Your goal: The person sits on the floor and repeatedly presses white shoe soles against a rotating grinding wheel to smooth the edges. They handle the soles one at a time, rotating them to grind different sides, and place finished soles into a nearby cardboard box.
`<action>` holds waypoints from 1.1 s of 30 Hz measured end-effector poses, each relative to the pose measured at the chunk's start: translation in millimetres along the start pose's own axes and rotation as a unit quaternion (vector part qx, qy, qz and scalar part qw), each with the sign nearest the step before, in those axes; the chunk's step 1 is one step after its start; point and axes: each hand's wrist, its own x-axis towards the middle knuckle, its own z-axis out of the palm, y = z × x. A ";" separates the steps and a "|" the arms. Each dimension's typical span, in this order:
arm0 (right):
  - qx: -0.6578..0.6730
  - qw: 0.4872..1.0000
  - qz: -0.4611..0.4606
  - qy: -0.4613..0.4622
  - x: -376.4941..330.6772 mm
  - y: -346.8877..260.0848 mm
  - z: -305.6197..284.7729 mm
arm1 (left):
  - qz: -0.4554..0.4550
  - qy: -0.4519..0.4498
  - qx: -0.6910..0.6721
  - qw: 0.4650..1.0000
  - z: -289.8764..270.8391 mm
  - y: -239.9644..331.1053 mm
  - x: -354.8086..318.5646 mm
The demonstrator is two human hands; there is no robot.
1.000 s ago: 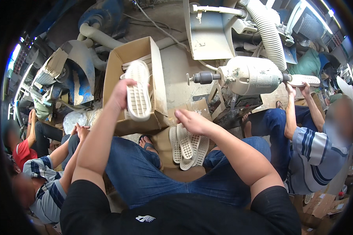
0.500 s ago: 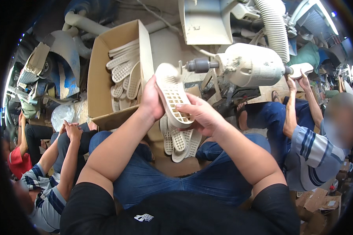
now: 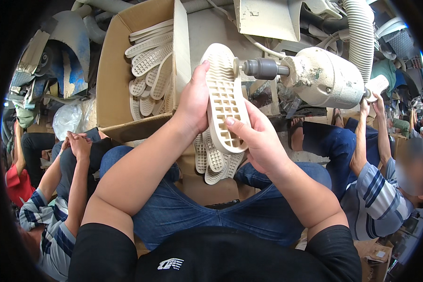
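A cream shoe sole (image 3: pixel 224 101) with a grid of square hollows is held in both my hands, its toe end pointing away from me. My left hand (image 3: pixel 196 99) wraps its left edge. On the right, my right hand (image 3: pixel 261 136) grips the near end, thumb laid over the grid and fingers underneath. The sole's upper right edge lies at the small grinding wheel (image 3: pixel 237 67) on the motor's spindle (image 3: pixel 263 69); whether they touch I cannot tell. Below the held sole, several similar soles (image 3: pixel 216 160) lie in a pile between my knees.
An open cardboard box (image 3: pixel 109 75) with several soles stands at the far left. The cream motor (image 3: pixel 325 77) fills the right middle, a ribbed hose (image 3: pixel 360 42) behind it. A co-worker (image 3: pixel 376 188) at right holds another sole at the motor's far end. Another person's clasped hands (image 3: pixel 77 144) rest at left.
The sole has turned more upright, its right edge now at the grinding wheel. Both hands have moved right with it. The whole view has shifted, with the motor now further right.
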 end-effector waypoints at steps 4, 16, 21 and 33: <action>-0.006 0.999 -0.031 0.026 11.7 2.8 -3.9 | 0.024 0.018 0.018 0.999 1.2 0.8 14.8; -0.054 0.993 -0.008 0.101 56.3 5.4 -27.4 | 0.038 0.068 0.021 0.997 1.1 9.2 75.1; -0.123 0.986 0.048 0.098 51.6 2.5 -27.9 | 0.031 0.040 -0.004 0.999 -3.8 18.0 85.5; -0.168 0.980 -0.091 0.057 11.7 10.4 -15.4 | -0.033 -0.044 0.022 0.998 0.3 -0.9 26.7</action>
